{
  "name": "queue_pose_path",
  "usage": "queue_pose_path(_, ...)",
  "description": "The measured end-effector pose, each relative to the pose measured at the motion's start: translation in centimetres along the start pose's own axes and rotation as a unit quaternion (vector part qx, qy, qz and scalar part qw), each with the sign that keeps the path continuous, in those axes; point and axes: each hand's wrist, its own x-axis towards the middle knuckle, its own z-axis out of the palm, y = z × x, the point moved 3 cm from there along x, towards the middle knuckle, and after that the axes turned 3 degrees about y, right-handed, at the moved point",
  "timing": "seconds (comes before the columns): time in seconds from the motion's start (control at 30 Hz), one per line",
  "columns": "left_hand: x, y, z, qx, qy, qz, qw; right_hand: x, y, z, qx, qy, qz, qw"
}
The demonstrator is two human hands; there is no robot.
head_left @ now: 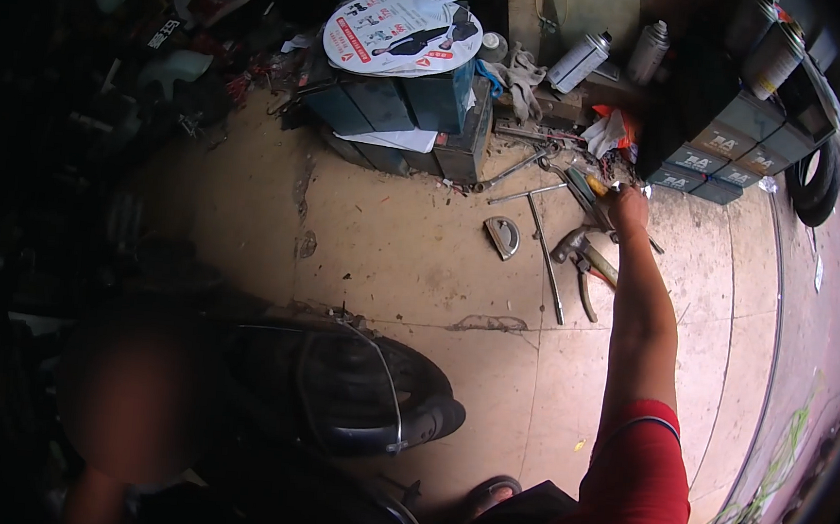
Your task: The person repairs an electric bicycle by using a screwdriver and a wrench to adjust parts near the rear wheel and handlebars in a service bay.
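My right hand [628, 209] reaches forward to a cluster of tools on the floor, its fingers curled downward. A yellow-handled tool [596, 185] lies against its fingertips; whatever is inside the grip is hidden. Just below the hand are a hammer [573, 245] with a wooden handle and a curved dark tool handle with some orange [588, 295]. To the left of these lie a long T-shaped wrench [546, 256] and a small D-shaped silver and dark piece [502, 239]. A metal wrench [510, 171] rests farther back. I do not see my left hand.
Stacked dark batteries [373, 105] carry a round printed fan [404, 33]. More batteries [715, 151] stand at right, with spray cans [580, 61] and a black tire [817, 183] nearby. A motorcycle wheel and fender [391, 396] occupy the lower left, beside a blurred person [137, 408].
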Motion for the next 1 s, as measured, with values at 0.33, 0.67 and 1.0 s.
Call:
queue_pose_path(0.33,-3.6,-4.0,3.4,0.229,-0.086,-0.061,0.968,-6.4,-4.6,-9.8,0.127,0.18,0.039,0.975)
queue_pose_path(0.67,-4.9,-5.3,-3.0,0.132,-0.021,-0.028,0.991,-17.9,-11.1,-24.8,0.586,-0.002,0.135,0.799)
queue_pose_path(1.0,-5.8,1.7,-8.8,-0.037,-0.005,-0.079,0.996,-44.7,-13.1,-42.6,0.475,-0.019,0.384,0.792)
